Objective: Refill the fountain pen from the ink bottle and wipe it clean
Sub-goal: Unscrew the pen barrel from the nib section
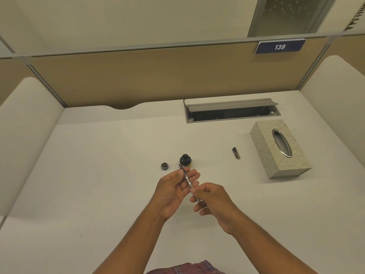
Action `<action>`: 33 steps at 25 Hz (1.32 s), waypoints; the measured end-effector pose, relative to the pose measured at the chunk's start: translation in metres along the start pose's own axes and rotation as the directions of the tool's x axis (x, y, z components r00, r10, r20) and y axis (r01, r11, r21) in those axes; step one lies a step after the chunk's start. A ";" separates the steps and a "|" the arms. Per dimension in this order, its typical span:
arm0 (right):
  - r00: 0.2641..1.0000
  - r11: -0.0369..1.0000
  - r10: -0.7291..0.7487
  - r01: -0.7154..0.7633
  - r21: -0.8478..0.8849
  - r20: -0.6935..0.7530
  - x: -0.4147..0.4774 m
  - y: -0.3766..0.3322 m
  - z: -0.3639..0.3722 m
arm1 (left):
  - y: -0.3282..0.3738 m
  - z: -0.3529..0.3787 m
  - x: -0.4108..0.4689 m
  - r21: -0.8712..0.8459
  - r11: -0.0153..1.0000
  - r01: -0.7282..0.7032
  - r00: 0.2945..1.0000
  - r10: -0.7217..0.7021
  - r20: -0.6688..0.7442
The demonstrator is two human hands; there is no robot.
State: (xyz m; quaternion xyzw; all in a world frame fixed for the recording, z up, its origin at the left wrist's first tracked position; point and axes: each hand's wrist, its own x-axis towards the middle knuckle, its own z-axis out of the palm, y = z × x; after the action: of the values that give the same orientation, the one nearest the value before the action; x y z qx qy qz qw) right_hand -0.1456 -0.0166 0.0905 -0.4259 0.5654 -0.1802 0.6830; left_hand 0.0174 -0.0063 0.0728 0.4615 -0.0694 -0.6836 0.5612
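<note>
Holding the fountain pen [186, 176] above the white counter [98, 175], we are working just in front of the open ink bottle [185, 160]. Our left hand [173, 191] is cradling the front section, its thumb and fingers [190, 173] closed around the barrel, so that the nib is pointing up and away toward the bottle. Our right hand [212, 200] is pinching the rear end of the pen, fingers together on the metal tail.

We are judging this to be the converter step: the right hand seems to be twisting or working the filling knob, though whether ink is already inside we cannot tell. The bottle's cap [164, 166] is lying just to the left of the bottle, and the pen cap [236, 153] is resting well apart to the right, near the tissue box [276, 151].

If the pen is not yet filled, the next move is calling for the nib to be lowered straight into the bottle's narrow mouth while the bottle is kept from tipping. If it is filled, a tissue is needed from the box for wiping the nib, with the inky tip kept off the counter.
</note>
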 end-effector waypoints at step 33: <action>0.998 1.000 0.024 -0.023 -0.012 0.052 0.001 0.005 -0.006 | 0.001 -0.003 0.002 -0.044 0.999 -0.031 1.000 0.031 -0.004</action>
State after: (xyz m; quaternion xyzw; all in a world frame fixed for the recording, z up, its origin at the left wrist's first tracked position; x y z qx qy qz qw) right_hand -0.1516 -0.0163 0.0857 -0.4276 0.5532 -0.1579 0.6972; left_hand 0.0204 -0.0077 0.0709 0.4493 -0.0604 -0.6753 0.5818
